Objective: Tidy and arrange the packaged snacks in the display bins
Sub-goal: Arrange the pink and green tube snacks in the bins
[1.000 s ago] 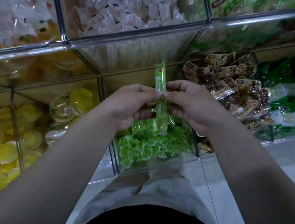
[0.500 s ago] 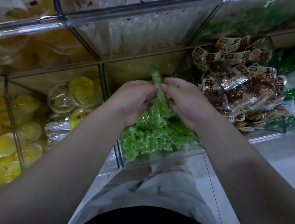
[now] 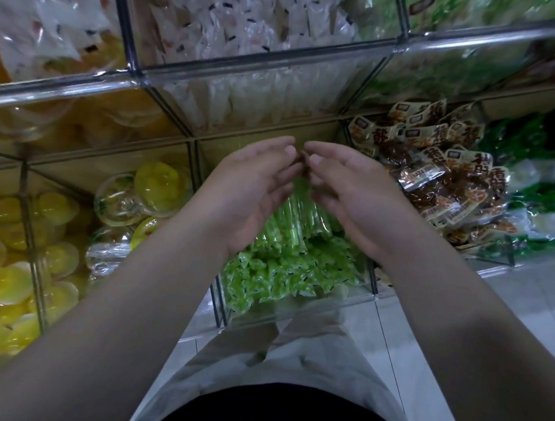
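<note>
Glossy plastic green snack packets (image 3: 284,268)

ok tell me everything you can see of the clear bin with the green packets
The clear bin is a see-through, plastic-looking box with thin glossy walls, in the lower row between the yellow jelly cups and the brown packets. Small crinkly green packets heap at its front; long green sticks stand leaning behind. The left hand and right hand hang over the sticks; touch unclear.
</note>
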Demonstrator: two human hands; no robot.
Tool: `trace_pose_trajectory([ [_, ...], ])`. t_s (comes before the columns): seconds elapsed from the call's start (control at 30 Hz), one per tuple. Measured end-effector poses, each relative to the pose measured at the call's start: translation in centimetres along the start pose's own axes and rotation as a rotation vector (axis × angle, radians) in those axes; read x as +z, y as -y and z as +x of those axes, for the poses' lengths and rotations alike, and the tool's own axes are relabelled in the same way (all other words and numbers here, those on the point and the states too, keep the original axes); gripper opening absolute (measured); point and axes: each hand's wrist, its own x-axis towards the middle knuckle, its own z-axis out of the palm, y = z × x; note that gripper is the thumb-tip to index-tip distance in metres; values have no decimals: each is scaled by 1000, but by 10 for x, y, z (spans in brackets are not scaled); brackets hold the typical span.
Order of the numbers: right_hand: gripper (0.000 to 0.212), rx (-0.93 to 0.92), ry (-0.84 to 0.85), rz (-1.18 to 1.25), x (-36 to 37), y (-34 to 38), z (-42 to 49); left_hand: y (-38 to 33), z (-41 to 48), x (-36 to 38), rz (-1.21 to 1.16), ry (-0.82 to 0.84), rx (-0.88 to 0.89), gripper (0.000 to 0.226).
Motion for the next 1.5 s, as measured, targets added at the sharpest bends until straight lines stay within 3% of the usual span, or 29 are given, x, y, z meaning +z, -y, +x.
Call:
trace_pose_trajectory([
  [0.33,17,-166,15,143,-38,59,-18,-41,-17,56,-92,141,150,18],
  [0.7,17,-279,17,132,-87,105,-18,-72,-14,119,-91,190,263,24],
  [1.5,12,-341,5,77,-177,169,27,-97,33,227,13,107,354,25],
])
